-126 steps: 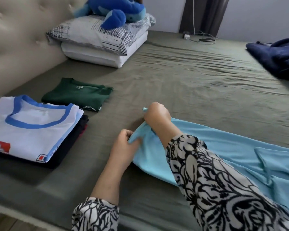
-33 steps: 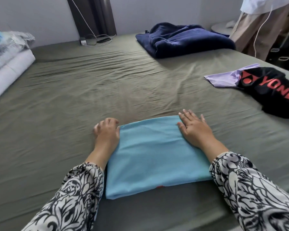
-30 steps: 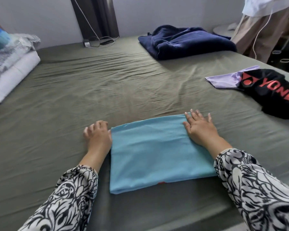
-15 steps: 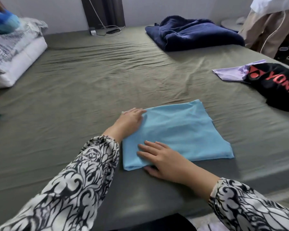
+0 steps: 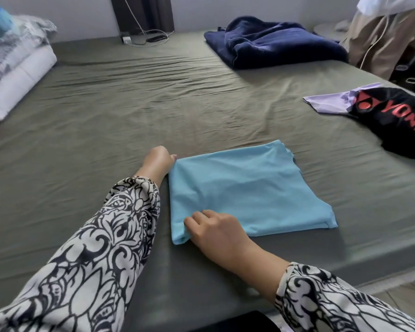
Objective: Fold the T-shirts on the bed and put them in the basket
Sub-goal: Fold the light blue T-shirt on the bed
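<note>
**Operator:** Both hands sit at the folded light-blue T-shirt (image 5: 244, 190), which lies flat on the bed (image 5: 106, 121) near its front edge. From my remote seat, I see the right hand (image 5: 216, 231) at the near-left corner, its fingers curled into the fabric, which bunches under them, so its grip is closed on that corner. The left hand (image 5: 157, 161) is at the far-left corner, fingers curled out of sight under or against the cloth; I cannot tell whether that grip has hold of it.

**Desk:** And the other garments?

**Operator:** I see a black T-shirt (image 5: 393, 118) with red lettering lying unfolded at the right side of the bed, well apart from the blue one. A lilac garment (image 5: 326, 104) lies partly beneath it, showing at its left. A navy blanket (image 5: 273, 41) is heaped at the far side. White pillows (image 5: 15, 68) are stacked at the far left, the upper one in a grey printed case.

**Desk:** Anything more in view?

**Operator:** Both sleeves are patterned black and white. A charger and cables (image 5: 144, 39) lie at the far edge of the bed, by a dark curtain.
</note>
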